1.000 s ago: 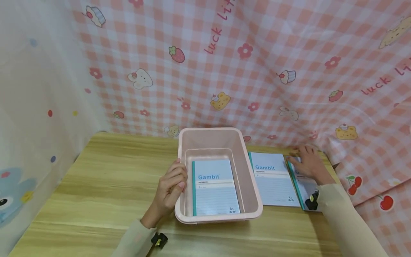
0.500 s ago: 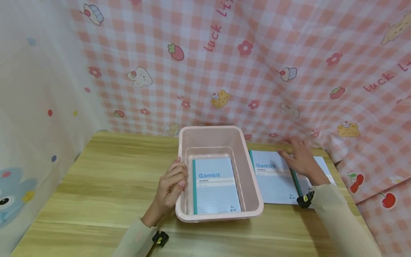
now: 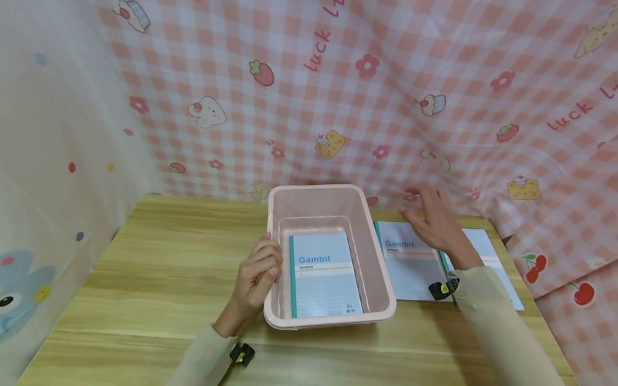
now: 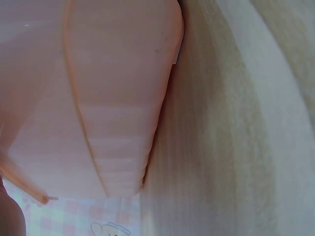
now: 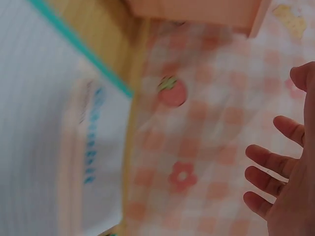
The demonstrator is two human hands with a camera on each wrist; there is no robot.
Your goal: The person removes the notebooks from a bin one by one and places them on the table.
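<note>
A pale pink plastic bin [image 3: 318, 199] stands on the table with a light blue "Gambit" notebook [image 3: 324, 292] lying flat inside it. My left hand [image 3: 253, 276] grips the bin's left rim, fingers outside and thumb toward me. To the right of the bin lies a second Gambit notebook [image 3: 410, 281] with a green spine. Beside it is a third notebook [image 3: 497, 268], partly covered by my right forearm. Over the back of these two hovers my right hand [image 3: 434, 222], fingers spread and holding nothing; the right wrist view shows the hand [image 5: 295, 172] apart from the notebook [image 5: 44, 147].
The wooden table [image 3: 159, 284] extends to the left and front of the bin. Behind it hangs a pink checked cloth [image 3: 309, 112], and a whitish curtain [image 3: 58, 128] is on the left. Each wrist carries a small black device.
My right hand has lifted off the rightmost notebook and moved left and up over the middle one. My left hand stays on the bin's rim.
</note>
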